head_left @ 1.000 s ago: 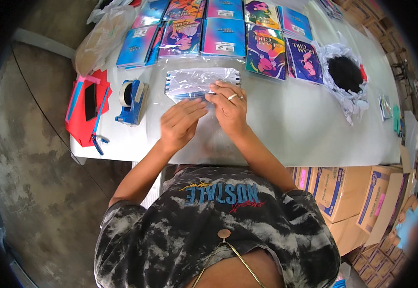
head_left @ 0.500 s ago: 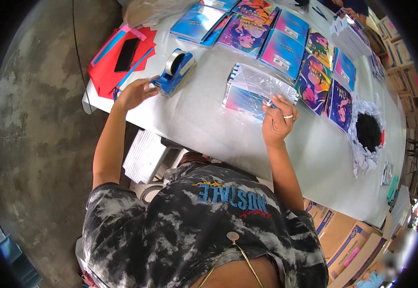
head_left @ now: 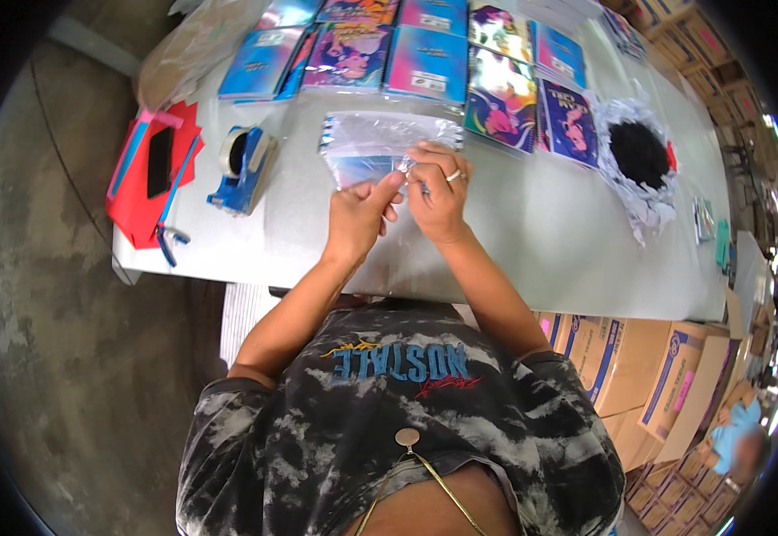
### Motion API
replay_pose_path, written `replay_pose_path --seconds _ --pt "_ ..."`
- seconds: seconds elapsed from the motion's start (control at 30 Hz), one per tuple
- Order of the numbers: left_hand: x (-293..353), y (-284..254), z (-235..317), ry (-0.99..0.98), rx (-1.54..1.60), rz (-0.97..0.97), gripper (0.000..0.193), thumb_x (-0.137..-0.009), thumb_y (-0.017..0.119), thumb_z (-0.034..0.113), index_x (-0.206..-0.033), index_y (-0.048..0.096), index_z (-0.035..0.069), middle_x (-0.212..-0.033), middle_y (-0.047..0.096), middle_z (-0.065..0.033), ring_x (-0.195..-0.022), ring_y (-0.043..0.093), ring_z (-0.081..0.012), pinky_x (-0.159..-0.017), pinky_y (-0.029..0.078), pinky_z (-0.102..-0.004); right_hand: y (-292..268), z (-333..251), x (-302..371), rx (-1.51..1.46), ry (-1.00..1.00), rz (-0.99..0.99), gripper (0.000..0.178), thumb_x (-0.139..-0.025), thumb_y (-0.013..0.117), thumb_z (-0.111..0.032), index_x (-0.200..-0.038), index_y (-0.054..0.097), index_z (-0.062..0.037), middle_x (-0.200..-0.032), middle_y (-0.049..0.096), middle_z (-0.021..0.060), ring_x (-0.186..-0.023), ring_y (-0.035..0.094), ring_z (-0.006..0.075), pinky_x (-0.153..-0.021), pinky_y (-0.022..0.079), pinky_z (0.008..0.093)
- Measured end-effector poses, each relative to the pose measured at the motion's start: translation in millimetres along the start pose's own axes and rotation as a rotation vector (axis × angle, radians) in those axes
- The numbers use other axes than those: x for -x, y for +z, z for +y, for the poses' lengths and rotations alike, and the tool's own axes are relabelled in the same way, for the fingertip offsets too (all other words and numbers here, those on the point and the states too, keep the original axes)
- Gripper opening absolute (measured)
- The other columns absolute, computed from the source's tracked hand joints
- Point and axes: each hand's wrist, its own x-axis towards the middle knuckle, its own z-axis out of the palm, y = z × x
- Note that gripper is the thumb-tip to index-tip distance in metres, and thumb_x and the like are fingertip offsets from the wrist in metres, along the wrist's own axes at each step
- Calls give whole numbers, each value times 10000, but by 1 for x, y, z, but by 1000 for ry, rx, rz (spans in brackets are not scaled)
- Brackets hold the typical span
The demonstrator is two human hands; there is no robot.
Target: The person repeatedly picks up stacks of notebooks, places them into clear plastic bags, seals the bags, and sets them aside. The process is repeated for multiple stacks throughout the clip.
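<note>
In front of me on the table lies a wrapped notebook [head_left: 353, 132], pale at its top with a blue patch below. Crinkled clear plastic wrap [head_left: 373, 164] covers it. My right hand [head_left: 441, 198], with a ring on it, is closed at the wrap's near edge and pinches the plastic. Against those fingertips comes my left hand [head_left: 359, 217], thumb forward and fingers curled; whatever it pinches is too small to make out. A blue tape dispenser [head_left: 253, 171] with a roll in it stands to the left, apart from both hands.
Colourful spiral notebooks [head_left: 429, 64] lie in rows along the far side. On the left, a black phone [head_left: 160, 163] rests on red sheets [head_left: 135, 214] near scissors [head_left: 169, 243]. A plastic-lined container with black contents [head_left: 636, 154] sits right. Cardboard boxes [head_left: 630, 362] stand below the table's edge.
My left hand has left the tape dispenser and come right to meet my right hand at the plastic wrap. The whole view has turned, so the table appears shifted left.
</note>
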Motion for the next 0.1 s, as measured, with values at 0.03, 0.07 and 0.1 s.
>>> replay_pose_path --seconds 0.03,0.07,0.1 --pt "-2 5 -6 7 5 -1 350 -829 652 333 -670 642 21 -517 548 -21 -392 441 -57 -369 318 -183 -4 2 1 -20 26 -2 257 -652 679 1 -822 560 -151 -966 611 9 -939 579 206 -797 380 334" --pt "1 3 -8 9 4 -3 368 -825 654 350 -653 635 25 -509 540 -19 -393 441 -56 -369 315 -183 -5 2 4 -40 60 -1 299 -657 675 -1 -878 553 -161 -985 605 14 -940 577 212 -796 380 340" --pt "1 -1 -4 11 0 -47 391 -809 671 365 -664 634 3 -499 536 -26 -377 433 -71 -364 315 -190 -3 5 4 -24 89 -9 381 -661 676 -24 -990 551 -170 -1001 600 44 -949 573 229 -817 377 365"
